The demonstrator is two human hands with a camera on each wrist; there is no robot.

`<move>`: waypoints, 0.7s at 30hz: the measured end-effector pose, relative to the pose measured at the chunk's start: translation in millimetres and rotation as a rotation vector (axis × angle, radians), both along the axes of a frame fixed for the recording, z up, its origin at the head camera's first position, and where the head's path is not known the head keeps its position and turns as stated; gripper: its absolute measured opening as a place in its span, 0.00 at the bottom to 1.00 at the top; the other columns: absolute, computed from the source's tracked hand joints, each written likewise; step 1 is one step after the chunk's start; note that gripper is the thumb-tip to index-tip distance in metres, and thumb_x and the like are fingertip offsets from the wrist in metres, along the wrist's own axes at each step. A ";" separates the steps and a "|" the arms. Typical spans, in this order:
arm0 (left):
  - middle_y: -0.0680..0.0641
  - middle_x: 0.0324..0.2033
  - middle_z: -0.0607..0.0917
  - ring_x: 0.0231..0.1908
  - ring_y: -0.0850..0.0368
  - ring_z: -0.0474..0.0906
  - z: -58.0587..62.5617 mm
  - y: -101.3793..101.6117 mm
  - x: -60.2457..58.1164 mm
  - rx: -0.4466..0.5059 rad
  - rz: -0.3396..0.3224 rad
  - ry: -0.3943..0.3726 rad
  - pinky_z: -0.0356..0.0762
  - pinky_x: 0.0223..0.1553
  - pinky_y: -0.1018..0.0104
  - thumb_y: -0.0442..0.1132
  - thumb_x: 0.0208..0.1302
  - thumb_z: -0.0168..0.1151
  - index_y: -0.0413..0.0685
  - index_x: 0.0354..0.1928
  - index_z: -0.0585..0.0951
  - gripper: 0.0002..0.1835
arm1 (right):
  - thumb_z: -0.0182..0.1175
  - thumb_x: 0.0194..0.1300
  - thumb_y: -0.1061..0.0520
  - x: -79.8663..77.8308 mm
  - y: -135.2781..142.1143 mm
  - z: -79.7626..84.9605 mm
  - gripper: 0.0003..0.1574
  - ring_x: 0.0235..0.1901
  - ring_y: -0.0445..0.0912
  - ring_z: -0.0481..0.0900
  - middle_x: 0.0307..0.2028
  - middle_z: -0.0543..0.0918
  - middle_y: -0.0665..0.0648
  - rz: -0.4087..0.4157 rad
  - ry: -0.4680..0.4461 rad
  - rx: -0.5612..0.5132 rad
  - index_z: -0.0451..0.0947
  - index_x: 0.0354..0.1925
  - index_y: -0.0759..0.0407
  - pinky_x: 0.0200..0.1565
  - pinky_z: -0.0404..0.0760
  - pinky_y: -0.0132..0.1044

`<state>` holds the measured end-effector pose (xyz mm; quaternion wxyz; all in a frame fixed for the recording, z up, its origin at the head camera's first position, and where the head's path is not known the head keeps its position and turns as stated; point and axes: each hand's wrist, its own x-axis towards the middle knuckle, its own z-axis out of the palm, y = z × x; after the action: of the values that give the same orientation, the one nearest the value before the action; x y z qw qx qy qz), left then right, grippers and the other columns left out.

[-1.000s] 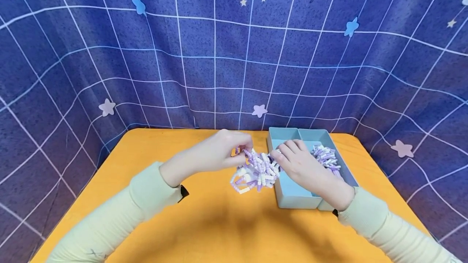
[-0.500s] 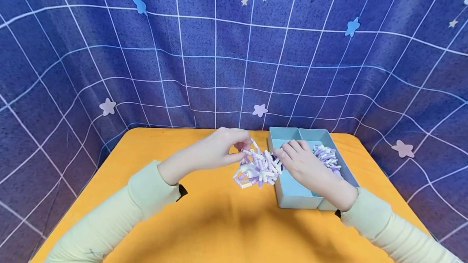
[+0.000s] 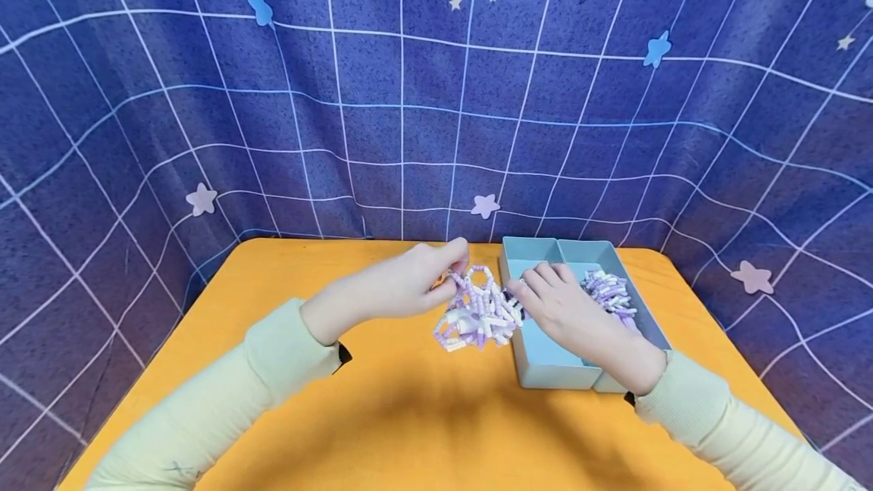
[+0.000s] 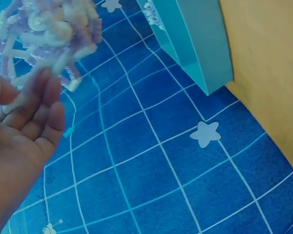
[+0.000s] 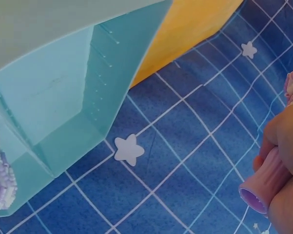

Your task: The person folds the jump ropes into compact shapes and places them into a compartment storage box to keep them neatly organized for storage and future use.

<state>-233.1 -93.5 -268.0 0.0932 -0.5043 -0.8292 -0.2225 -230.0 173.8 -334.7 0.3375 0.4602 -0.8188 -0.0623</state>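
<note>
A bunch of purple and white beaded strands (image 3: 480,317) hangs above the table between the two hands. My left hand (image 3: 412,280) pinches a strand at the bunch's upper left between thumb and fingers; in the left wrist view the loops (image 4: 53,29) fan out beyond the fingertips. On the other side, my right hand (image 3: 562,313) grips the bunch's base. The right wrist view shows a lilac hollow tube with a flared end (image 5: 261,187) in that hand's curled fingers, its beaded end mostly cut off by the frame edge.
Beneath the right hand stands a pale blue divided box (image 3: 559,377). A similar purple and white bunch (image 3: 607,294) lies in its right compartment. The orange table (image 3: 341,430) ends at a blue grid-patterned curtain (image 3: 382,127) behind and at both sides.
The left fingers have shifted slightly along the strands, and a loop now stands up at the bunch's top. The right hand keeps almost the same place and grip.
</note>
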 end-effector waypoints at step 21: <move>0.53 0.29 0.75 0.29 0.62 0.70 -6.9 -7.7 -18.2 0.118 0.100 0.083 0.71 0.30 0.72 0.38 0.62 0.62 0.46 0.42 0.75 0.09 | 0.55 0.52 0.62 6.7 3.9 4.2 0.26 0.36 0.53 0.67 0.36 0.71 0.58 -0.209 -0.208 -0.141 0.65 0.52 0.63 0.37 0.63 0.46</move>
<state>-251.3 -101.2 -274.9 0.1682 -0.4645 -0.8342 -0.2449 -223.3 177.8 -330.5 0.2739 0.3519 -0.8950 0.0085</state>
